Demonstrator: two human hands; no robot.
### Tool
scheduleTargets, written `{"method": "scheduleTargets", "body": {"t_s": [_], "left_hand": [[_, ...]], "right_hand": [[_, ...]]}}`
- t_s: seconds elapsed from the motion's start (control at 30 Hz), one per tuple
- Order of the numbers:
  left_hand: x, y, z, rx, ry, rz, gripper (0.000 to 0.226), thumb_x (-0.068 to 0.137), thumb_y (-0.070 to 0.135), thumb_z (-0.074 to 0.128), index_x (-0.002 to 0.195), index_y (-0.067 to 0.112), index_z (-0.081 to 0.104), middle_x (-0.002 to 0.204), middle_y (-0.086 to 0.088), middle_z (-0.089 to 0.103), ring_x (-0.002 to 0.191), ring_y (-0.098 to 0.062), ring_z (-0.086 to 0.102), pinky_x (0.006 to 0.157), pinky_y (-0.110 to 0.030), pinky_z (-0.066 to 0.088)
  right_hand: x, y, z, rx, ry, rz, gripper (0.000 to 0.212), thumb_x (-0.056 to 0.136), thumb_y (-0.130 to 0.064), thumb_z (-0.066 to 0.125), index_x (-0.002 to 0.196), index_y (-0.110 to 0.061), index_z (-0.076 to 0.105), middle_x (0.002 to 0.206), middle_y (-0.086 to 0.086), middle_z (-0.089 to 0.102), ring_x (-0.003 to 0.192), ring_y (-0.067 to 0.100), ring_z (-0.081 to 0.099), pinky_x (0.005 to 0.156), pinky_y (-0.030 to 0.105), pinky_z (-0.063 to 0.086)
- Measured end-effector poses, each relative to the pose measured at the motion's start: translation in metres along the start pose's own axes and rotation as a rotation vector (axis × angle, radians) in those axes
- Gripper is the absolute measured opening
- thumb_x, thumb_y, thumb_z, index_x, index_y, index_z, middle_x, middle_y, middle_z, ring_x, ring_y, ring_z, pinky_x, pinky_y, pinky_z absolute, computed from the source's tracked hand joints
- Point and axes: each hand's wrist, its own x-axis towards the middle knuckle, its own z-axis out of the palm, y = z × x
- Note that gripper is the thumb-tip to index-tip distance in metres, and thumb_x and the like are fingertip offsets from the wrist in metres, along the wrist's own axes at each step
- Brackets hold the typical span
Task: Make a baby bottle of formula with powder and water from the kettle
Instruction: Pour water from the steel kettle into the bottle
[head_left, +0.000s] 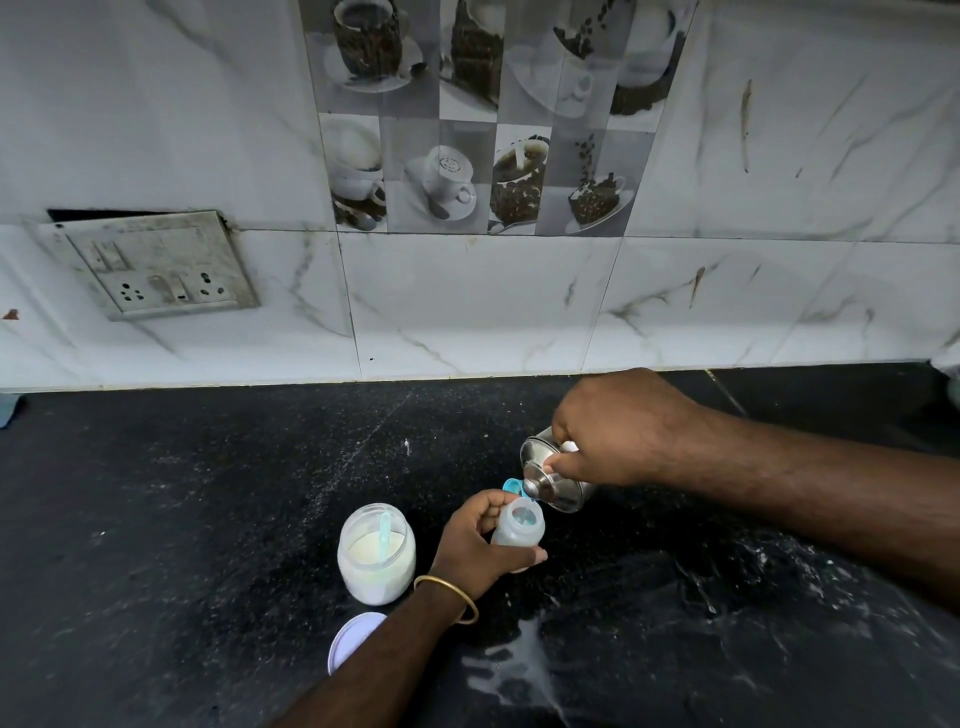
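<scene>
My left hand (475, 540) grips an open translucent baby bottle (519, 527) standing on the black counter (208, 493). My right hand (618, 431) holds a small steel kettle (550, 475) tilted to the left, with its spout right over the bottle's mouth. A blue bottle cap (511, 486) peeks out behind the bottle. To the left stands an open glass jar of white powder (376, 558) with a pale blue scoop (385, 535) stuck in it.
The jar's white lid (353, 639) lies on the counter beside my left forearm. White powder or liquid is spilled on the counter (524, 670) at the near right. A wall socket plate (150, 265) sits on the marble-tiled backsplash at left.
</scene>
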Motion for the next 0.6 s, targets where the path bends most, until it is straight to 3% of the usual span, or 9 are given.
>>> {"method": "scheduleTargets", "body": {"t_s": [0.07,0.23,0.33,0.6], "left_hand": [[0.0003,0.0001,-0.0002,0.002,0.001,-0.002,0.057,0.045,0.023,0.098,0.093,0.036,0.071,0.095,0.016,0.076,0.085,0.002,0.07,0.076,-0.013,0.052],[0.0013,0.0005,-0.0009,0.01,-0.009,-0.007,0.058,0.049,0.012,0.098,0.097,0.026,0.069,0.093,0.019,0.076,0.085,0.003,0.069,0.075,-0.012,0.052],[0.0013,0.0013,-0.0012,0.011,-0.004,-0.008,0.056,0.051,0.008,0.097,0.096,0.024,0.069,0.09,0.019,0.076,0.082,0.005,0.069,0.074,-0.011,0.051],[0.0016,0.0023,-0.0016,0.0,0.007,-0.014,0.058,0.051,0.005,0.097,0.099,0.021,0.069,0.093,0.009,0.075,0.085,0.001,0.069,0.076,-0.013,0.052]], "right_hand": [[0.0005,-0.0001,-0.001,-0.012,-0.005,-0.004,0.032,0.089,-0.052,0.051,0.089,-0.026,0.07,0.087,-0.008,0.066,0.077,0.016,0.058,0.059,0.028,0.039],[0.0005,-0.0019,-0.0043,-0.006,-0.038,0.001,0.027,0.09,-0.05,0.051,0.076,-0.028,0.056,0.081,-0.007,0.058,0.075,0.017,0.054,0.059,0.029,0.04],[-0.0002,-0.0034,-0.0056,-0.003,-0.035,-0.003,0.027,0.09,-0.05,0.052,0.079,-0.027,0.061,0.084,-0.006,0.06,0.075,0.017,0.053,0.06,0.029,0.041],[0.0003,-0.0048,-0.0055,0.01,-0.027,0.001,0.026,0.089,-0.049,0.052,0.074,-0.027,0.053,0.074,-0.008,0.05,0.073,0.017,0.053,0.059,0.029,0.042]]}}
